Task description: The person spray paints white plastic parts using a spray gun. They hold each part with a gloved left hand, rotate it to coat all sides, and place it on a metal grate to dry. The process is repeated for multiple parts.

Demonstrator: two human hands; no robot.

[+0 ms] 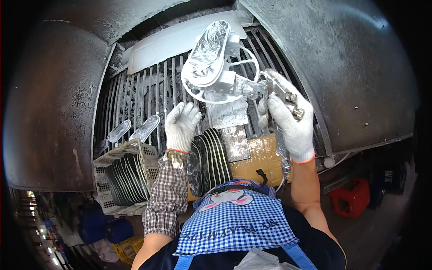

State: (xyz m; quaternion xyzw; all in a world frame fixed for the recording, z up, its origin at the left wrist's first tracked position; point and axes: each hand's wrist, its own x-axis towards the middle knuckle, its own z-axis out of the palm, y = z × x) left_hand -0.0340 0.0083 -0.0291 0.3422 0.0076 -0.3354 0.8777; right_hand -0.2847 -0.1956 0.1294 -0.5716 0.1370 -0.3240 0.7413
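My right hand (294, 114), in a white knitted glove, is closed around a spray gun (281, 85) whose nozzle end points left. Just left of the nozzle, a white-coated shoe sole (209, 54) with a foil-like silvery top lies on blocks over a round white wheel frame (252, 58). My left hand (182, 123), gloved too, hovers below the wheel with its fingers stretched out and nothing seen in it. Dark shoe soles with pale edges (209, 157) stand in a row beside my left wrist.
A light plastic basket (101, 180) at the left holds more dark soles. Silvery soles (145, 128) rest on the metal bars behind it. Stained booth walls (58, 103) rise on both sides. A taped cardboard box (261, 157) stands before me; a red plastic container (351, 198) is low right.
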